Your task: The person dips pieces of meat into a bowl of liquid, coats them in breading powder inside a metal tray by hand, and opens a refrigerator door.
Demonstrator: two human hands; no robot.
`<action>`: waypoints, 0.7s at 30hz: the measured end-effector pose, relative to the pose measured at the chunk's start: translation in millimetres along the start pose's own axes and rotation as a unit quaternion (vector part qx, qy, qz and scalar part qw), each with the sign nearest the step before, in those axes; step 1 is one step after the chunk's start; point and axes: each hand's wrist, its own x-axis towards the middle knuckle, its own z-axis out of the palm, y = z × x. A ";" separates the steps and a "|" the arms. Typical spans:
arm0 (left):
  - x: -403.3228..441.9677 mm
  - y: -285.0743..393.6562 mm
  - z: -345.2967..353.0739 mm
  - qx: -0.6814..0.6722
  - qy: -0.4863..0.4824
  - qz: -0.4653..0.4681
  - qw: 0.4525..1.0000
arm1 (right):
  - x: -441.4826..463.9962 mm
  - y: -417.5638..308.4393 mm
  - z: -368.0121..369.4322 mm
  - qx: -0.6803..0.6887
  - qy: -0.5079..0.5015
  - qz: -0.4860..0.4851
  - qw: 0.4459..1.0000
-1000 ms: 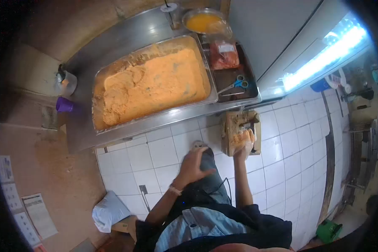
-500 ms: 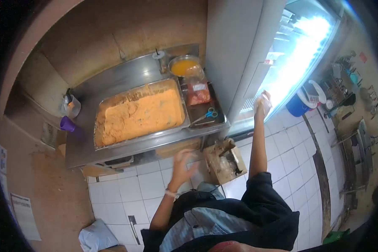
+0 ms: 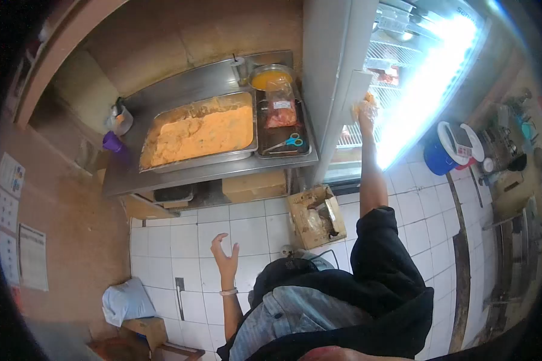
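My left hand (image 3: 225,256) hangs over the tiled floor with its thumb and fingers apart, holding nothing. My right hand (image 3: 365,111) reaches to the left edge of the lit upright fridge (image 3: 337,90). Orange matter and what looks like clear plastic cover this hand. Its fingers are too blurred to show whether they grip anything. Wire shelves (image 3: 391,54) inside the fridge carry containers and a reddish pack (image 3: 389,76).
A steel counter (image 3: 186,75) bears a tray of orange powdery mix (image 3: 205,135), a bowl of yellow liquid (image 3: 271,78), bagged meat (image 3: 281,113), blue-handled scissors (image 3: 293,140) and a purple cup (image 3: 112,141). An open cardboard box (image 3: 307,231) and a blue bucket (image 3: 438,157) stand on the floor.
My right hand has moved up and slightly left along the fridge opening. My left hand has dropped lower and left, away from the counter. The view has shifted, showing more fridge shelves.
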 end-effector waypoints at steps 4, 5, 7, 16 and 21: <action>-40.4 0.5 -2.2 0.008 0.010 -0.038 0.999 | -31.5 -37.4 -63.8 0.277 -0.074 0.167 0.943; -53.4 -1.3 -1.8 0.009 0.007 -0.042 0.999 | -42.4 -35.0 -79.5 0.274 -0.077 0.170 0.943; -71.3 -3.2 -1.7 0.017 0.009 -0.060 0.998 | -57.0 -29.3 -110.8 0.242 0.008 -0.031 0.970; -106.2 27.8 48.7 -0.027 -0.119 -0.025 0.992 | -92.2 23.3 -261.6 0.216 -0.089 0.216 0.948; -101.5 49.4 61.9 -0.007 -0.134 -0.004 0.991 | -126.3 221.4 -329.8 0.151 0.013 0.222 0.963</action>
